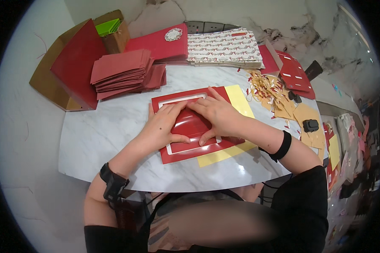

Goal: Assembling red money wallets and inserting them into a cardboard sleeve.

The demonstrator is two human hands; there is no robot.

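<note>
A glossy red rectangular panel [192, 126] with a white rounded-corner border lies slightly turned on the marbled table. Underneath it, a yellow sheet [240, 99] shows along the right and lower sides. My left hand [162, 125] rests on the panel's left half, fingers stretched toward the middle of the far edge and thumb pointing right. From the right, my right hand [217, 111] lies on the panel with its fingers spread. The fingertips of both hands come close together near the far border, and their thumbs almost meet near the lower border. Part of the border is hidden beneath the hands.
Behind on the left stand a stack of red card pieces [120, 69], an upright red board [80, 63] against a cardboard box [50, 78], and a green basket [108, 28]. Patterned white sheets [223, 47] lie at the back. Tan scraps [264, 90] and a black cube [310, 125] sit right.
</note>
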